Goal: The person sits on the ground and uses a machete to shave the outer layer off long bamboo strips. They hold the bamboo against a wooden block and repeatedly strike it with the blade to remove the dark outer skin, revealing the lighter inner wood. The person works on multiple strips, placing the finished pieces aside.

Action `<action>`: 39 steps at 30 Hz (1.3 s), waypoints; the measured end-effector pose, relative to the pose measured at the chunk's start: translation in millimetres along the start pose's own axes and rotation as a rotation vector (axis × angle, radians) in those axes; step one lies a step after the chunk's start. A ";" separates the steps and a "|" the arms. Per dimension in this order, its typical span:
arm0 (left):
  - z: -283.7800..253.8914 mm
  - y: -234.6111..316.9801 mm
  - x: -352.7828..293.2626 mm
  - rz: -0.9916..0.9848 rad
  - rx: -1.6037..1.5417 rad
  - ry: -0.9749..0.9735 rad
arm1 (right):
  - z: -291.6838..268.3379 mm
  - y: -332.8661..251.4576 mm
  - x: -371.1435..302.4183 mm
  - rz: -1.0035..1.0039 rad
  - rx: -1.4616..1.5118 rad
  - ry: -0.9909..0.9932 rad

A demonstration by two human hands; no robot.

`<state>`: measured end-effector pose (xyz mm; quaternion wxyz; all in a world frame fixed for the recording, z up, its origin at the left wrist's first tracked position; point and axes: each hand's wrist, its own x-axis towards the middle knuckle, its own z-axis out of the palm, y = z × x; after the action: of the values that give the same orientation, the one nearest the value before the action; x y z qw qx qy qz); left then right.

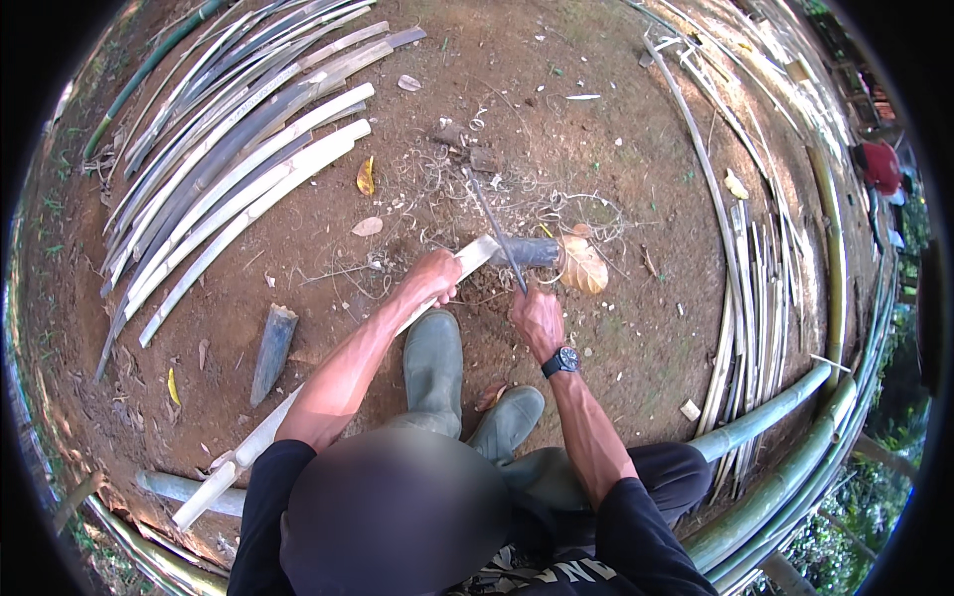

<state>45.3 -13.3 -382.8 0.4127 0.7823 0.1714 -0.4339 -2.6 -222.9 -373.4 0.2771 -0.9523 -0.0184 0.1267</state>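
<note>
My left hand [434, 278] is closed around a long split bamboo strip [479, 252], which runs back under my left forearm to the lower left. The strip's far end meets a short dark piece of bamboo [527, 252] on the ground. In my right hand [538, 320] is a knife, the handle mostly hidden by my fingers. Its long, narrow dark blade [491, 221] points away and to the left, crossing close by the strip's end. Whether the edge touches the strip I cannot tell. A watch [561, 362] is on my right wrist.
Split bamboo strips [248, 149] lie in a row at far left, and thinner strips [760, 298] at right. Green bamboo poles [765, 412] curve along the lower right. A cut bamboo piece [274, 350] lies left of my boots [433, 363]. Curled shavings [586, 207] and dry leaves [584, 266] litter the soil.
</note>
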 end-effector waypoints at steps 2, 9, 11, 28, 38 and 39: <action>0.6 -0.1 -2.7 0.014 0.000 -0.004 | -0.6 9.0 -7.1 0.005 0.024 -0.023; -2.0 5.8 -8.1 -0.008 0.005 -0.005 | -8.4 -15.3 -0.4 0.022 0.145 0.083; -2.9 6.3 -10.1 -0.011 0.004 -0.003 | -8.1 -17.9 1.4 0.003 0.127 0.086; 3.2 -3.4 -5.2 0.030 -0.017 0.047 | 6.7 7.4 -5.3 -0.012 0.030 0.057; -9.1 -14.6 -40.4 0.340 0.152 0.206 | 3.2 23.7 -4.5 0.347 0.613 -0.281; -14.2 -19.8 -47.6 0.400 0.180 0.275 | 1.1 18.3 -6.1 0.338 0.625 -0.250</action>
<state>13.7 14.1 -349.6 0.3916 0.8859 0.0284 -0.2470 -9.4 -238.5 -382.6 0.5253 -0.7884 0.1448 0.2856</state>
